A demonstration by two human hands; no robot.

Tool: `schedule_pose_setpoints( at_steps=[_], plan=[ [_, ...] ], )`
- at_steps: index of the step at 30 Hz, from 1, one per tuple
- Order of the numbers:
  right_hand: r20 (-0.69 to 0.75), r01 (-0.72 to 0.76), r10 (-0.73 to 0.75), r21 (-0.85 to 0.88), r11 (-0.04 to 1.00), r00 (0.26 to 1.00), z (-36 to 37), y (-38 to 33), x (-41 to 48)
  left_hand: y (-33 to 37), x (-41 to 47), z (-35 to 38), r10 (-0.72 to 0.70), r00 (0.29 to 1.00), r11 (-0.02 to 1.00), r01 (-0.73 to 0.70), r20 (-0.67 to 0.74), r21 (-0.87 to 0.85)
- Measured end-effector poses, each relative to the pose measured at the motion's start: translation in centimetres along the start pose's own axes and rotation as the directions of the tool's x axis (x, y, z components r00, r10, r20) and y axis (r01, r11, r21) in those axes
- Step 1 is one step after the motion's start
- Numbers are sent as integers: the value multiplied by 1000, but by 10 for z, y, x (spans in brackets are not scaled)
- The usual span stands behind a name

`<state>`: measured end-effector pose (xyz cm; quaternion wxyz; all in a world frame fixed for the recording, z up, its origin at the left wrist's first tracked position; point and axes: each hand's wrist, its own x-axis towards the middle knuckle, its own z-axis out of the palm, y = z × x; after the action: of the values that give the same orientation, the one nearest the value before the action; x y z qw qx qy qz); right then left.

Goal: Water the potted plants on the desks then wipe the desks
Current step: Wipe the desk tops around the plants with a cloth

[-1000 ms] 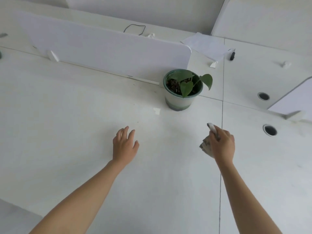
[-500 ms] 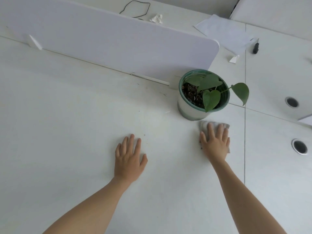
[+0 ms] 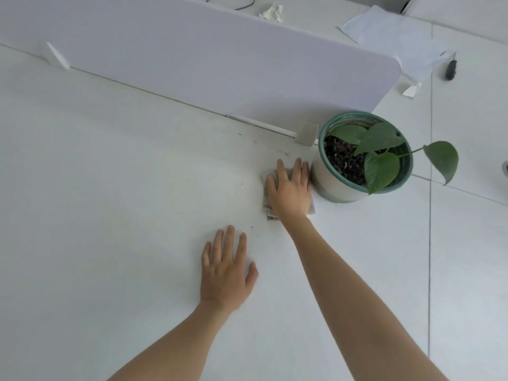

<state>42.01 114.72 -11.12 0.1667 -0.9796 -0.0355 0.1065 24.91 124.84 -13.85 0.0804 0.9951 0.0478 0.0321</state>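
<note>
Right hand (image 3: pixel 290 192) presses cloth (image 3: pixel 268 213) flat beside potted plant (image 3: pixel 362 158)

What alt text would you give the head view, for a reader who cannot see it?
The right hand presses a grey cloth flat on the white desk, just left of a green-rimmed potted plant. The left hand rests open on the desk nearer the person.

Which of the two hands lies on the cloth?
The right hand: it presses flat on the cloth beside the pot. The left hand lies flat on the bare desk, nearer the person.
</note>
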Motion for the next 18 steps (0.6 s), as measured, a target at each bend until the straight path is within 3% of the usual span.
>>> schedule_pose_setpoints(
  at_steps=[3, 6, 12, 15, 18],
  plan=[
    [42, 37, -35, -46, 998, 999, -1, -14, 15, 0, 1, 0, -4, 1000, 1000, 4, 12, 2],
    [123, 181, -165, -133, 974, 979, -5, -16, 18, 0, 1, -1, -3, 1000, 1000, 3, 15, -4],
    [285, 596, -535, -212, 774, 796, -6, 32, -35, 0, 1, -4, -14, 999, 1000, 14, 46, -9],
    [304, 622, -544, -312, 718, 782, -16, 87, -53, 0, 1, -5, -15, 998, 1000, 16, 58, -15],
    [255, 537, -473, -379, 754, 843, -38, 143, -60, 1, 2, -7, -21, 998, 1000, 23, 64, -21]
  ],
)
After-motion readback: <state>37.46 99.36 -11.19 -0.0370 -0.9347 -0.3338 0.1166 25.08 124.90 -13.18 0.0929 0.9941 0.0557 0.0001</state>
